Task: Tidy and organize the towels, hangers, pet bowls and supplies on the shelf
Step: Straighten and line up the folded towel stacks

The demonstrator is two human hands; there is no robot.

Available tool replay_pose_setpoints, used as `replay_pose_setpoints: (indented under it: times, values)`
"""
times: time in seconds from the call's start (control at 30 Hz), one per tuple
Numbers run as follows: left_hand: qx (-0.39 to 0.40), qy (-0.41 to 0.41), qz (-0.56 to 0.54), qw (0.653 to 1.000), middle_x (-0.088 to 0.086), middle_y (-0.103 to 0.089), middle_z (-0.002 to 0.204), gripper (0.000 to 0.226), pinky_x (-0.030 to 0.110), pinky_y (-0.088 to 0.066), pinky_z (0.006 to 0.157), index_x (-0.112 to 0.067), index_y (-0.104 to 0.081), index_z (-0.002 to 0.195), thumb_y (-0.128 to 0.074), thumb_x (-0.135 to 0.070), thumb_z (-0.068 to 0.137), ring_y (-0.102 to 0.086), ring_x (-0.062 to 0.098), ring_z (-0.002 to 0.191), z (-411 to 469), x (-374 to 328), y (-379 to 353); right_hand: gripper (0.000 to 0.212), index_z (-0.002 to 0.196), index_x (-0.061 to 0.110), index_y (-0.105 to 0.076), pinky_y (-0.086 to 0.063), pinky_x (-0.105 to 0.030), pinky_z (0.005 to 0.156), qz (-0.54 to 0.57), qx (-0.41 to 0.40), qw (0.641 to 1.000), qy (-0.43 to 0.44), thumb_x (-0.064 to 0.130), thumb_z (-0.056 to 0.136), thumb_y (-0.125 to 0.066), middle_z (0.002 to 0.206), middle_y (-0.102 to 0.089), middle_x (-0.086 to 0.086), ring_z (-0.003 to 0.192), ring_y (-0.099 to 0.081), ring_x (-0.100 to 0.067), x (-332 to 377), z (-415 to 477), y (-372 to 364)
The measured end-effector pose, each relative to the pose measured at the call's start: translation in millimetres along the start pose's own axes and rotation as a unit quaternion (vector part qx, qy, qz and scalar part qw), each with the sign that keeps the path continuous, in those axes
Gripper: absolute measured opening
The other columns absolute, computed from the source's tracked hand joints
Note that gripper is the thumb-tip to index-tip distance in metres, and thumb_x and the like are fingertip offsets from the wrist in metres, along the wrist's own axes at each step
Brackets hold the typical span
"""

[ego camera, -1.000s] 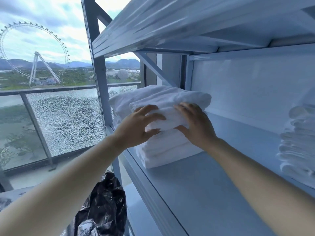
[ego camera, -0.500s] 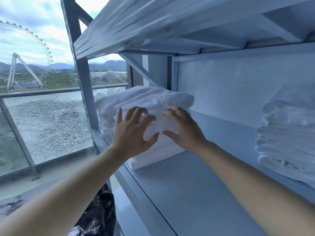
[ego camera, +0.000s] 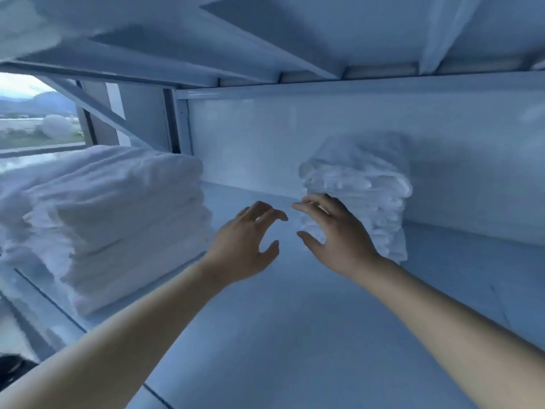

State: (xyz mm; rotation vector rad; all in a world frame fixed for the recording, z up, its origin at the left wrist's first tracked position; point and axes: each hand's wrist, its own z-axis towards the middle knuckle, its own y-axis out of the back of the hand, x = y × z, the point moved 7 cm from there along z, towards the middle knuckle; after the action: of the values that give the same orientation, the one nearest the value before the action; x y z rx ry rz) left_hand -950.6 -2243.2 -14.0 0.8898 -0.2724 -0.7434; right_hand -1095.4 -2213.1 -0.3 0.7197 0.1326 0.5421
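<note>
The person reaches both arms over the metal shelf (ego camera: 295, 335) toward the smaller towel stack (ego camera: 362, 184) by the back wall, probably to take it from two sides. The left hand (ego camera: 244, 243) and right hand (ego camera: 336, 234) have their fingers spread and hold nothing. The bigger towel stack (ego camera: 118, 219) sits at the left end.

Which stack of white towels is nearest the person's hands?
The narrower towel stack on the right, directly behind the right hand; the wider stack sits apart at the left end.
</note>
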Motion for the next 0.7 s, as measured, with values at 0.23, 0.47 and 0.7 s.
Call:
replay_pose_setpoints:
  times: [0.23,0.47,0.7]
  values:
    - [0.021,-0.121,-0.029,0.992,-0.01,-0.053,0.116,0.036,0.028,-0.049,0.065,-0.03,-0.056,0.117,-0.06,-0.026,0.082,-0.053,0.015,0.102,41.6,-84.9,-55.7,0.045,0.125,0.021,-0.055,-0.044,-0.027,0.08,-0.072,0.038,0.994,-0.073,0.02,0.082,-0.067,0.123,-0.053,0.002,0.113,-0.043,-0.011,-62.9,-50.7,40.8]
    - [-0.032,-0.148,0.047,0.987,0.0,-0.062,0.102,0.046,0.026,-0.045,0.043,-0.023,-0.065,0.103,-0.084,-0.016,0.061,-0.064,0.021,0.082,59.7,-103.3,-81.1,0.046,0.129,0.023,-0.05,-0.049,-0.033,0.076,-0.115,0.09,0.981,-0.125,0.021,0.085,-0.061,0.129,-0.044,0.004,0.115,-0.046,-0.019,-98.6,-85.8,43.7]
    - [-0.05,-0.126,0.062,0.989,0.0,-0.062,0.114,0.076,0.03,-0.052,0.052,-0.022,-0.059,0.12,-0.089,-0.014,0.051,-0.064,0.023,0.097,70.8,-96.7,-101.0,0.048,0.13,0.02,-0.047,-0.051,-0.038,0.083,-0.085,0.094,0.982,-0.14,0.018,0.085,-0.062,0.136,-0.036,-0.003,0.121,-0.043,-0.022,-111.2,-80.2,26.4]
